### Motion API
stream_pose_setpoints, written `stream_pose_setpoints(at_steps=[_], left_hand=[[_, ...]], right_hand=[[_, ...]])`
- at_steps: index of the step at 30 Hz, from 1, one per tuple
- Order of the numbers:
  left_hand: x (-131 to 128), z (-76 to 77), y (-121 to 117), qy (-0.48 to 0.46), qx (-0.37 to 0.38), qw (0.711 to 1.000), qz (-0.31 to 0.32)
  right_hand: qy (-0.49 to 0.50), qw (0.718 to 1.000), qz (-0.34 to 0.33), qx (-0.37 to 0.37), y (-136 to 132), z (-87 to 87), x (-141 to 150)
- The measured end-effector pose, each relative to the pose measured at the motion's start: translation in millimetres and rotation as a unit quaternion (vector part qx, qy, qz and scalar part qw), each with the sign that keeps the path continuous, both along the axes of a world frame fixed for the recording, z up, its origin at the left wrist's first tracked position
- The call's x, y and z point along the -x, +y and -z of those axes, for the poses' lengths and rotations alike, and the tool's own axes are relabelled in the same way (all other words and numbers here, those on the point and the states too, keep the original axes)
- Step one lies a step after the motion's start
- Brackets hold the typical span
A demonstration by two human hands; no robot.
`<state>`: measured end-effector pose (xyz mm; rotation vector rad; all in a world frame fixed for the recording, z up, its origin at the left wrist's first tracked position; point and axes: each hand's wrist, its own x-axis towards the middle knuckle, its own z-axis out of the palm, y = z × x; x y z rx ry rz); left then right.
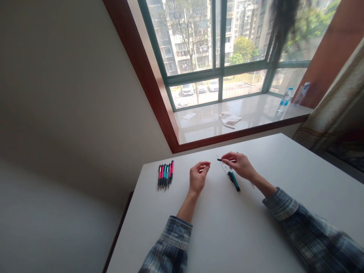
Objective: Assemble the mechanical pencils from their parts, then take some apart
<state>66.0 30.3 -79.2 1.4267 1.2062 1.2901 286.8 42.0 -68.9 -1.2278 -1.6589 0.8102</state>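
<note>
The right hand (233, 161) holds a small black piece (219, 159) between its thumb and fingertips, above the far part of the white worktop (222, 227). The left hand (198, 176) is raised beside it, well apart, its fingers curled and their tips close to the thumb; whether anything small is pinched there cannot be told.

Under and just beside the right hand lie teal and black pen parts (236, 183), slanting toward the person, with some thin, pale pieces near them that are too small to make out. To the left of the left hand, near the worktop's left corner, pink, teal and black pens (165, 176) lie side by side in a close row, their dark tips toward the person.

Both forearms wear plaid sleeves (176, 235). Past the worktop's far edge, a pale windowsill (204, 127) framed in red-brown wood carries a crumpled cloth or paper (229, 120) and, at the right, a clear bottle with a blue cap (286, 99). Green-framed window panes (187, 41) rise behind, and a beige curtain (330, 102) hangs at the right.
</note>
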Motion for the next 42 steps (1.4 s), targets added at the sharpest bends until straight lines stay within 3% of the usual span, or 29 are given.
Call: stream_pose_setpoints(at_steps=[8, 26, 35, 42], left_hand=[[-6.4, 5.2, 0.6, -0.038, 0.003, 0.999, 0.023], [-7.4, 6.4, 0.7, -0.036, 0.002, 0.999, 0.035], [-8.0, 5.0, -0.1, -0.045, -0.001, 0.998, 0.045], [-7.8, 5.8, 1.3, -0.044, -0.003, 0.998, 0.038]], right_hand=[[0.039, 0.996, -0.053, -0.067, -12.3, 1.6, 11.4], [0.067, 0.995, -0.060, -0.031, -11.4, 7.4, 11.6], [0.004, 0.998, -0.056, -0.004, -14.6, -0.4, 11.0], [-0.027, 0.998, -0.039, -0.034, -14.2, 1.3, 11.7]])
